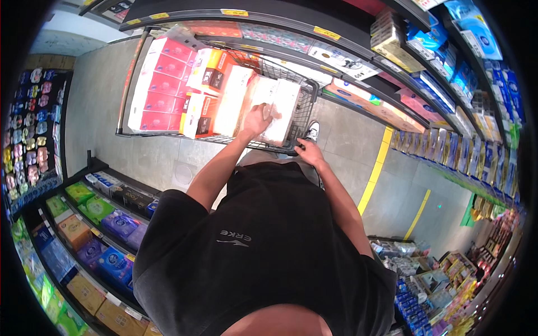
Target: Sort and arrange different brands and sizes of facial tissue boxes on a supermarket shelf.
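A metal wire shopping cart (306, 122) stands before me, loaded with packs. Pink tissue packs (162, 90) fill its left end, with orange and white packs (201, 111) beside them. Further right lie pale, plastic-wrapped packs (275, 109), overexposed by bright light. My left hand (257, 122) rests on top of these pale packs, fingers bent; whether it grips one cannot be told. At the cart's near right corner is my right hand (309, 150), its fingers partly spread at the rim, holding nothing that shows.
Shelves of tissue packs (361, 101) run along the cart's far side and curve to the right. Another shelf unit with packs (96, 208) stands at lower left, and a rack of small items (35, 126) at far left. A yellow line (376, 168) marks the floor.
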Available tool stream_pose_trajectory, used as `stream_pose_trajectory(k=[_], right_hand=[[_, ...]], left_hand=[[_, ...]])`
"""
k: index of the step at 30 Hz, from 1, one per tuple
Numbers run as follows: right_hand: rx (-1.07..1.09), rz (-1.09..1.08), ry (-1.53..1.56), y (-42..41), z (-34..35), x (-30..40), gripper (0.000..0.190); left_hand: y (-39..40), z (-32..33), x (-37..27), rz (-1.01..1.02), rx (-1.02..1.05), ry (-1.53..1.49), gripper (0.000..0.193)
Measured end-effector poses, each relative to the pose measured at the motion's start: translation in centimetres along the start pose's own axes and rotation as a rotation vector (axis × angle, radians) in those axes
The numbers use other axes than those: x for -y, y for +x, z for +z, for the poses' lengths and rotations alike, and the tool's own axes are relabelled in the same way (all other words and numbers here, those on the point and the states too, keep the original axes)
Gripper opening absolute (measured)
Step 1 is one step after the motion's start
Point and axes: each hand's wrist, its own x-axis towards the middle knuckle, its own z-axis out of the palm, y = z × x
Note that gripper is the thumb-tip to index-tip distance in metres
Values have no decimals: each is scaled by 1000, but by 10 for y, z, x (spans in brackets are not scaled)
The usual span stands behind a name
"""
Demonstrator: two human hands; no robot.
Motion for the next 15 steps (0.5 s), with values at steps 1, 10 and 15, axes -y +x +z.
stream_pose_trajectory(k=[1,10,15], right_hand=[[-15,-11,-1,-2,2,0,51],[-131,16,415,-42,1,-24,52],[-328,158,400,-59,-17,-66,47]], left_hand=[[3,11,-3,-99,129,41,54],[20,77,25,-460,357,-218,39],[29,80,-7,-616,276,-28,46]])
